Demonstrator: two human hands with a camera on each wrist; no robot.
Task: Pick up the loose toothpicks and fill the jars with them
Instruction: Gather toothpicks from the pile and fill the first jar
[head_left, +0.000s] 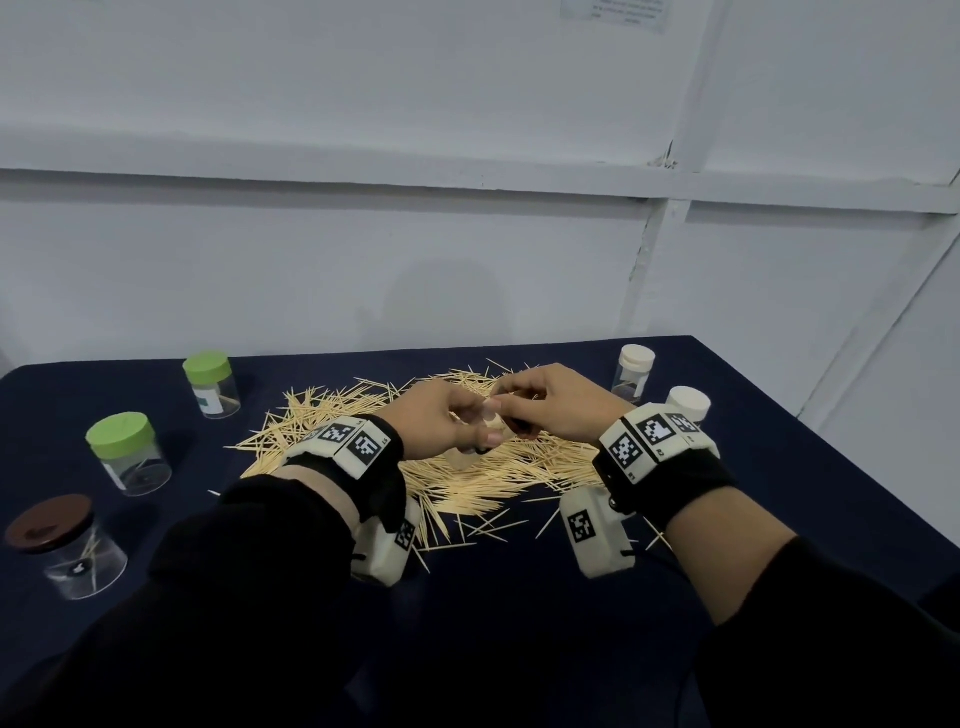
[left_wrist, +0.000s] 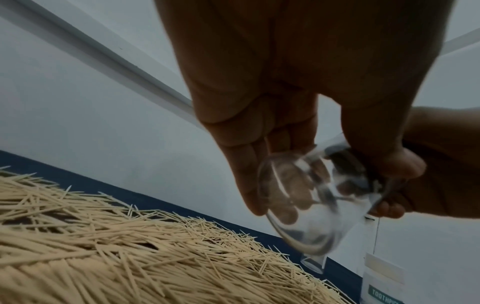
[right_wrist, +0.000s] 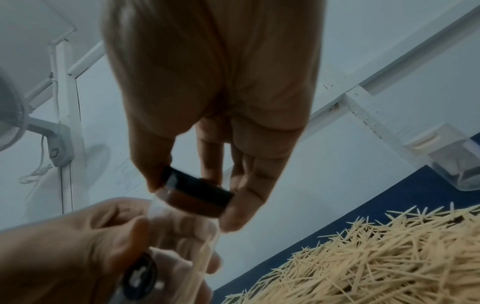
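Note:
A big heap of loose toothpicks lies in the middle of the dark blue table. Just above the heap, both hands hold one small clear jar, tilted. My left hand grips its transparent body, fingers curled round it. My right hand pinches the dark brown lid, which sits at the jar's mouth. Whether the lid is tight or loose cannot be told. The heap spreads below the left wrist, and the toothpicks also lie below the right one.
Two green-lidded jars and a brown-lidded jar stand at the table's left. Two white-lidded jars stand at the right. A pale wall runs behind the table; a fan hangs on it.

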